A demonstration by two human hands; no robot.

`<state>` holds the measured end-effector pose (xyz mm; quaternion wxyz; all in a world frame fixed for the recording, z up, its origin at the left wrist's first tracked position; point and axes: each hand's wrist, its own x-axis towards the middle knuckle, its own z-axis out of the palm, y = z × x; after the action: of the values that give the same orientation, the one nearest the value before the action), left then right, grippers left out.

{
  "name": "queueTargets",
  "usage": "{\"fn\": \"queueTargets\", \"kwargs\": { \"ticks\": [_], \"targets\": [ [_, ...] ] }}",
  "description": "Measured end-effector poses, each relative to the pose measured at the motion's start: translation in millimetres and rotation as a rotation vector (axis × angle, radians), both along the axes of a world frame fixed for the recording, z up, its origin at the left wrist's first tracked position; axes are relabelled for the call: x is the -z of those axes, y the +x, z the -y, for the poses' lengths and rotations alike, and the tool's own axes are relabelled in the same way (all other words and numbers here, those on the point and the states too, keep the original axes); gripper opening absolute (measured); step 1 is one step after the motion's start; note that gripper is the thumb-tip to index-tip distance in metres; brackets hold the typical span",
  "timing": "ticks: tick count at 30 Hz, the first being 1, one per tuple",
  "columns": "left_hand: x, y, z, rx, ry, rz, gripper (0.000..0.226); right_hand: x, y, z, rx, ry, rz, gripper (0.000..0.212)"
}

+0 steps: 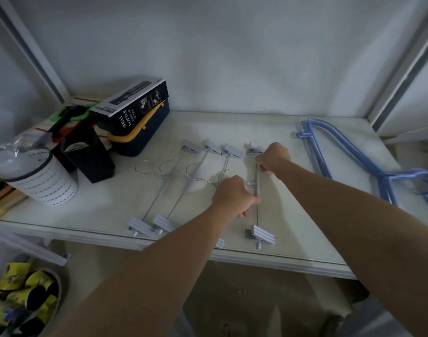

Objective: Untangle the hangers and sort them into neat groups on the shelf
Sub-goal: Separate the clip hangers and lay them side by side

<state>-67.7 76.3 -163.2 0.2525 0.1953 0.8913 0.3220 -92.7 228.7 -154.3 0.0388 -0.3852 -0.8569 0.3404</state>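
While both hands grip one clip hanger (pixel 256 181) on the shelf (pixel 293 215), the left hand (pixel 235 195) holds its middle and the right hand (pixel 273 158) its far end. Blue hangers (pixel 341 152) lie stacked well right.

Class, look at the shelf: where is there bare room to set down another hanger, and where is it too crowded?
Bare room lies between the clip hangers and the blue hangers, right of the right hand, and along the back wall behind the clips. The left end is crowded: spray bottle box, black holder, white perforated cup.
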Motion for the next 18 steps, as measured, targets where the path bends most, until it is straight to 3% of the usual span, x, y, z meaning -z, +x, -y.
{"fn": "queueTargets", "kwargs": {
  "ticks": [4, 8, 18],
  "targets": [
    [-1, 0, -5, -0.016, 0.055, 0.099, 0.015, 6, -8, 1, -0.021, 0.011, 0.002, 0.019],
    [0, -1, -7, -0.039, 0.083, 0.187, 0.006, 12, -11, 2, -0.036, 0.037, -0.018, 0.007],
    [-10, 5, -1, 0.01, 0.104, 0.22, 0.019, -1, -6, 3, 0.096, -0.179, -0.169, 0.022]
  ]
}}
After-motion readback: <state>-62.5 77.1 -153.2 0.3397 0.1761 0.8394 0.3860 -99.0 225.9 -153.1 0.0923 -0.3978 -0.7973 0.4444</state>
